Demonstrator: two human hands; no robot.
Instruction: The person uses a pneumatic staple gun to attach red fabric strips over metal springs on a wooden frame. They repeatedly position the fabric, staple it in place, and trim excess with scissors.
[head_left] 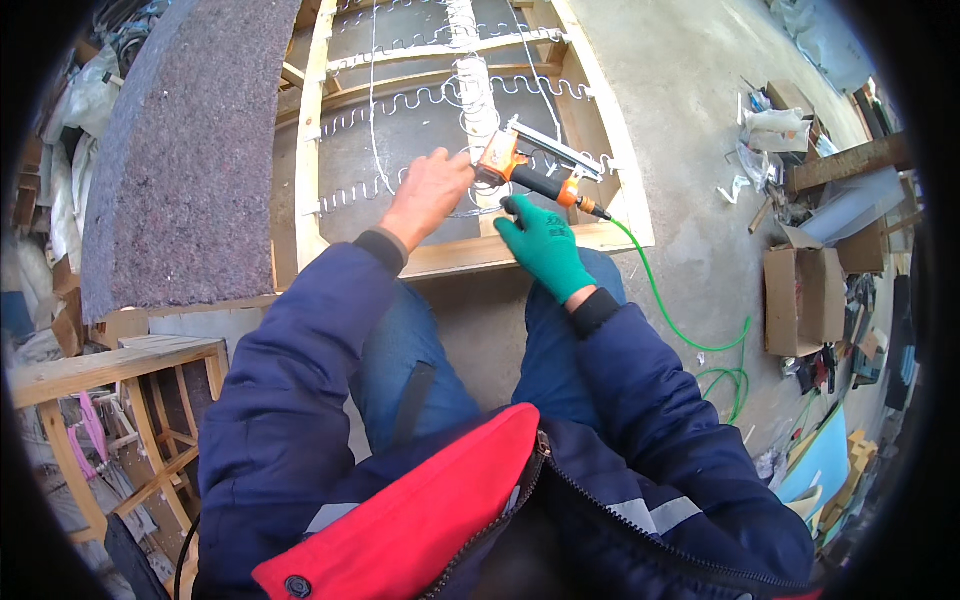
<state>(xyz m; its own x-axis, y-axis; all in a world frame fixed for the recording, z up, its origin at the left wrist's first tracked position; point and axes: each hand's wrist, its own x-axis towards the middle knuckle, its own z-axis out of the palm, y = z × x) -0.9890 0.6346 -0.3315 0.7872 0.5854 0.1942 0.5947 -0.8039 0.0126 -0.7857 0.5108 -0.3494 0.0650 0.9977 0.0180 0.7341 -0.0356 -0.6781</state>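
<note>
An orange and black pneumatic staple gun [535, 180] with a silver magazine is over the near end of a wooden frame [440, 258]. My bare left hand [428, 195] has its fingers closed at the gun's orange head; some fingertips are hidden. My right hand [548, 245], in a green glove with dark fingertips, is just below the black handle. Its thumb and forefinger are apart, not wrapped round the handle. Wavy metal springs [430, 97] cross the frame, and a pale strap [478, 95] runs lengthwise over them.
A green air hose [655, 290] trails from the gun to the floor at the right. Left of the frame stands a grey felt-covered panel [190, 150]. Another wooden frame [120, 370] is at the lower left. Cardboard boxes [805, 300] and scraps lie along the right.
</note>
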